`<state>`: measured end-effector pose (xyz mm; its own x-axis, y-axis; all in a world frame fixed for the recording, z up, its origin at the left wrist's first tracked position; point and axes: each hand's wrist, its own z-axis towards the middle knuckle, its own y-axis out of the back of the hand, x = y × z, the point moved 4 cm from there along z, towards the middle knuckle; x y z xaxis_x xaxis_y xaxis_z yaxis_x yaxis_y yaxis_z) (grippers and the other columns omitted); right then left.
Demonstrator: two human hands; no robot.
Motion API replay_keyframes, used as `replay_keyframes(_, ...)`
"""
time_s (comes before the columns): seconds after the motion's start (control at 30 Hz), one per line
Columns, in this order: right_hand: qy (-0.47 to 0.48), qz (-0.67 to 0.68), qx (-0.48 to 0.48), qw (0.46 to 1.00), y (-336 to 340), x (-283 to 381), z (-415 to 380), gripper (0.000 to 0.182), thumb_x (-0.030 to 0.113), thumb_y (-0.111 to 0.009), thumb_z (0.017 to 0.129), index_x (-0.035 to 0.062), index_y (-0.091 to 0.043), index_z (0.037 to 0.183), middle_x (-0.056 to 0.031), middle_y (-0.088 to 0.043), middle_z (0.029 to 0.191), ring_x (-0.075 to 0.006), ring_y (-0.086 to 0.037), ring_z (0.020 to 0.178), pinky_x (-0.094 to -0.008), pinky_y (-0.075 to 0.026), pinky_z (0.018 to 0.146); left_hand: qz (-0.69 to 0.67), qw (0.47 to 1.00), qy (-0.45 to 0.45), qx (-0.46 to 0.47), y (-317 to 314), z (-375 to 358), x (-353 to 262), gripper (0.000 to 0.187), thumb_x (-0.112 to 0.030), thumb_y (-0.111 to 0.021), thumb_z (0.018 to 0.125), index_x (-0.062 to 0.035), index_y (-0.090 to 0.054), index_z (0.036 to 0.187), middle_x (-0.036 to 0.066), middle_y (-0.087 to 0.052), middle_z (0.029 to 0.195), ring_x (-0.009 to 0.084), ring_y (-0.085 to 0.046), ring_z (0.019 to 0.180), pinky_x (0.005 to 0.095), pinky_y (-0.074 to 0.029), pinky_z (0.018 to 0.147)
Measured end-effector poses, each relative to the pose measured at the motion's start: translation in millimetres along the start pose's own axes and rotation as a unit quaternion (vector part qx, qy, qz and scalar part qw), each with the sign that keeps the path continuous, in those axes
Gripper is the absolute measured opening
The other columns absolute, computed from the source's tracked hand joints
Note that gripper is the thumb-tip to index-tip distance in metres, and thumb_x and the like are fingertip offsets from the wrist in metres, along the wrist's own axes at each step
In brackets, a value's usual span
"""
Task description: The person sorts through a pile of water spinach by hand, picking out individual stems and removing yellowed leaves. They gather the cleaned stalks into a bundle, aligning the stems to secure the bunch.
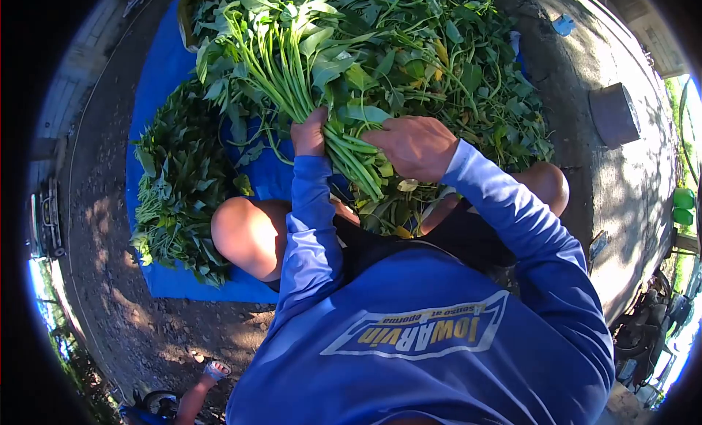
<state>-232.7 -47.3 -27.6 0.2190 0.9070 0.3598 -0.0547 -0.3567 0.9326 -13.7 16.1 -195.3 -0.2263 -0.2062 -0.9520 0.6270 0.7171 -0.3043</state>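
A bundle of leafy green stalks [344,151] sits at frame centre, its stems gripped by the left hand [309,134] and right hand [411,145] with fingers closed around them, seemingly mid-bunching; evening the stems likely follows, above the blue tarp [164,74].

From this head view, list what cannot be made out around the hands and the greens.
- Left hand: fingers hidden behind the bundle of green stems.
- Right hand: fingertips buried in leaves.
- Blue tarp: mostly covered by the leaf piles.
- Stem ends: lost in shadow between the knees.
- Foot at lower left: its owner is cut off.
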Motion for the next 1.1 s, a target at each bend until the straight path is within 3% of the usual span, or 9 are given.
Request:
replay_keyframes(0.23,-0.037,0.017,-0.063,0.997,-11,-11,-19,0.024,0.028,-0.068,0.099,0.0073,-0.056,0.099,-0.0121,-0.066,0.085,-0.0376,-0.069,0.082,-0.0499,-0.055,0.070,-0.093,0.995,0.005,-0.039,12,5,6,0.023,-0.007,-0.068,0.092,0.0053,-0.073,0.110,0.007,-0.074,0.102,0.0163,-0.071,0.086,0.0328,-0.058,0.078)
replay_keyframes(0.33,-0.008,-0.008,-0.114,0.993,-4,-40,-46,0.026,0.031,-0.066,0.100,0.0069,-0.056,0.103,-0.0148,-0.068,0.082,-0.0410,-0.069,0.080,-0.0517,-0.055,0.068,-0.041,0.998,-0.010,-0.051,28,13,4,0.028,-0.016,-0.066,0.099,0.0062,-0.074,0.113,0.007,-0.075,0.107,0.0162,-0.072,0.093,0.0324,-0.057,0.083)
replay_keyframes(0.5,-0.345,-0.096,-0.036,0.933,44,-201,-119,0.035,0.036,-0.067,0.097,0.0120,-0.064,0.123,-0.0239,-0.074,0.103,-0.0420,-0.071,0.098,-0.0537,-0.056,0.086,-0.080,0.991,0.094,-0.053,31,23,12,0.033,-0.022,-0.061,0.104,0.0055,-0.072,0.119,0.011,-0.076,0.112,0.0209,-0.073,0.100,0.0356,-0.059,0.089)
replay_keyframes(0.6,-0.433,-0.326,-0.047,0.839,31,-258,-156,0.044,0.032,-0.067,0.099,0.0145,-0.062,0.139,-0.0206,-0.072,0.113,-0.0378,-0.071,0.105,-0.0499,-0.057,0.089,-0.090,0.991,0.096,0.019,28,34,50,0.036,-0.025,-0.061,0.104,0.0046,-0.071,0.122,0.012,-0.075,0.115,0.0224,-0.074,0.101,0.0371,-0.060,0.091)
replay_keyframes(0.67,-0.498,-0.183,0.081,0.844,11,-329,-148,0.054,0.035,-0.070,0.097,0.0162,-0.059,0.146,-0.0223,-0.070,0.123,-0.0373,-0.069,0.116,-0.0493,-0.056,0.097,-0.106,0.984,0.136,0.040,10,31,55,0.036,-0.025,-0.062,0.103,0.0042,-0.070,0.124,0.012,-0.075,0.114,0.0228,-0.074,0.100,0.0373,-0.060,0.090)
replay_keyframes(0.73,-0.418,-0.102,0.204,0.880,-52,-362,-122,0.055,0.045,-0.064,0.096,-0.0014,-0.072,0.123,-0.0220,-0.073,0.122,-0.0373,-0.069,0.118,-0.0463,-0.057,0.098,-0.193,0.957,0.210,0.057,-19,18,56,0.035,-0.023,-0.066,0.100,0.0062,-0.072,0.117,0.012,-0.076,0.108,0.0212,-0.074,0.094,0.0354,-0.060,0.087)
replay_keyframes(0.8,-0.473,-0.075,0.161,0.863,-103,-371,-104,0.046,0.041,-0.069,0.094,0.0046,-0.074,0.121,-0.0174,-0.075,0.120,-0.0365,-0.071,0.110,-0.0467,-0.057,0.096,-0.175,0.960,0.208,0.073,-34,12,60,0.038,-0.027,-0.065,0.101,0.0058,-0.072,0.118,0.012,-0.076,0.108,0.0224,-0.075,0.092,0.0358,-0.061,0.085)
replay_keyframes(0.83,-0.550,-0.014,0.020,0.835,-109,-343,-106,0.041,0.035,-0.070,0.095,0.0109,-0.073,0.127,-0.0132,-0.076,0.117,-0.0351,-0.073,0.102,-0.0471,-0.058,0.093,-0.154,0.963,0.212,0.064,-33,9,70,0.037,-0.027,-0.066,0.100,0.0057,-0.072,0.118,0.012,-0.076,0.107,0.0225,-0.075,0.091,0.0355,-0.061,0.084)
replay_keyframes(1.1,-0.398,0.326,-0.217,0.830,-70,-311,-71,0.028,0.023,-0.070,0.096,0.0038,-0.076,0.116,-0.0133,-0.076,0.105,-0.0258,-0.072,0.094,-0.0385,-0.055,0.089,-0.008,0.980,0.195,-0.026,-18,7,88,0.033,-0.024,-0.078,0.090,0.0064,-0.077,0.103,0.009,-0.077,0.097,0.0185,-0.072,0.083,0.0332,-0.058,0.077)
